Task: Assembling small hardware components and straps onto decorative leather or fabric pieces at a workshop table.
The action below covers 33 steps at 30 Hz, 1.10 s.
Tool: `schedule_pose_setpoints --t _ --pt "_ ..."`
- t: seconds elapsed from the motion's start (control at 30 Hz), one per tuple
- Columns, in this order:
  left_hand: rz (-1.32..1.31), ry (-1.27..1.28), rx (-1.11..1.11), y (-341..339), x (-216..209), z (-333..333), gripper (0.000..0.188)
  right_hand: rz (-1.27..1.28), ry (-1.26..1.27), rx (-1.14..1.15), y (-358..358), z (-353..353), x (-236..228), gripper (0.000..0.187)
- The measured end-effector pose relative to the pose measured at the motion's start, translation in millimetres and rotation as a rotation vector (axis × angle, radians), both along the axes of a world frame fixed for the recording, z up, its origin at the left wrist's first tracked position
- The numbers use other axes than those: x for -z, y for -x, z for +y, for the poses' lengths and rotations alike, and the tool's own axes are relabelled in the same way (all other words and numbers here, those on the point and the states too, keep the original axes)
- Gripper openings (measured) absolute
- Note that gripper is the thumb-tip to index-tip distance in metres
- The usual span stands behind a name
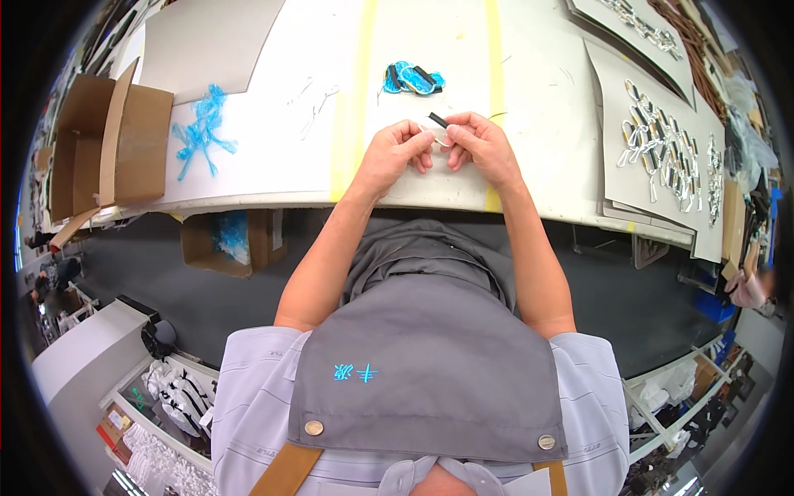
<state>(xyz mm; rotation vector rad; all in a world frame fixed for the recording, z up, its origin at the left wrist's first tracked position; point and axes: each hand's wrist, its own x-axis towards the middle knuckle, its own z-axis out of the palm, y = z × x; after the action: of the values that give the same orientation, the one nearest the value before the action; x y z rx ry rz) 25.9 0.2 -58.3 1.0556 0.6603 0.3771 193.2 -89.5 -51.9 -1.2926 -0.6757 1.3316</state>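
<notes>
My left hand (pixel 395 150) and my right hand (pixel 482 145) meet over the white table (pixel 273 157), both pinching a small clear oval piece with a black end (pixel 436 126). The fingers of both hands close around it from either side. A little beyond the hands lies a small heap of similar pieces in blue wrapping (pixel 412 79). My forearms come up from a grey apron at the lower edge.
An open cardboard box (pixel 103 145) stands at the table's left, with loose blue wrappers (pixel 201 131) beside it. Grey card sheets (pixel 653 149) at the right carry rows of finished clear pieces. Another box (pixel 223 241) sits under the table.
</notes>
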Motion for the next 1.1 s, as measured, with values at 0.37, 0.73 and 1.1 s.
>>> schedule_pose_setpoints --t 0.37,0.73,1.1 --pt "0.101 -0.347 -0.131 -8 4 -24 0.023 -0.001 0.011 -0.010 -2 0 -2 0.022" --pt "0.019 0.059 -0.116 -6 -13 -4 0.031 -0.042 -0.081 -0.034 -2 -1 0 0.018" --pt "0.085 0.060 -0.097 -16 -12 -11 0.023 0.050 -0.034 -0.056 -9 0 3 0.015"
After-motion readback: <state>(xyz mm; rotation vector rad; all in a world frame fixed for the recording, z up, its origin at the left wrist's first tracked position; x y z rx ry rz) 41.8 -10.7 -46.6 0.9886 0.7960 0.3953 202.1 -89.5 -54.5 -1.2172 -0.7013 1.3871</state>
